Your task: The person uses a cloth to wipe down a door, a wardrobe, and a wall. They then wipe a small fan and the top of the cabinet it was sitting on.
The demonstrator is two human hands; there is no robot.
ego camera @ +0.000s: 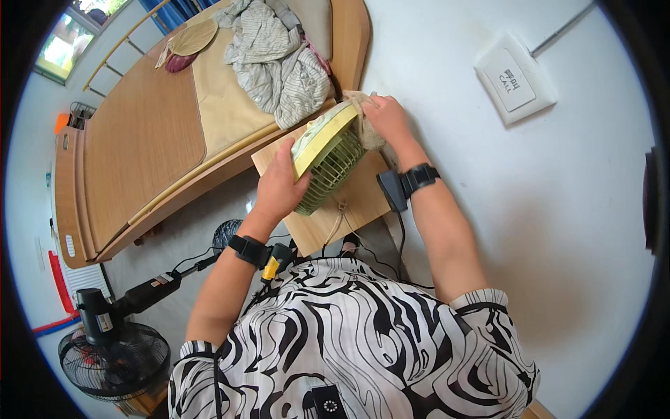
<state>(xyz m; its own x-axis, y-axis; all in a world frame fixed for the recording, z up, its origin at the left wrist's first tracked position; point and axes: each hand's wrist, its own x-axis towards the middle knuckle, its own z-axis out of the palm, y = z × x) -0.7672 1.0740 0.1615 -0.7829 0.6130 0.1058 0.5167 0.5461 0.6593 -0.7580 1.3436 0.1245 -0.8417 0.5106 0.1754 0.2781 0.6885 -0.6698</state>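
Observation:
A small fan [330, 162] with a pale yellow rim and a green grille is held tilted above a light wooden tabletop [361, 194]. My left hand [281, 183] grips the near left side of its rim, thumb along the edge. On the opposite side, my right hand [388, 120] holds a tan cloth [370, 133] against the rim. Part of that cloth is hidden behind my fingers and the fan. Beneath the fan, a looped pale cord [337, 220] lies across the wood.
Beyond the tabletop stands a wooden bed [141, 131] bearing crumpled striped fabric [282, 68] and a woven hand fan [193, 37]. A black standing fan [115, 356] is at lower left. The white wall [445, 52] on the right carries a call box [515, 78].

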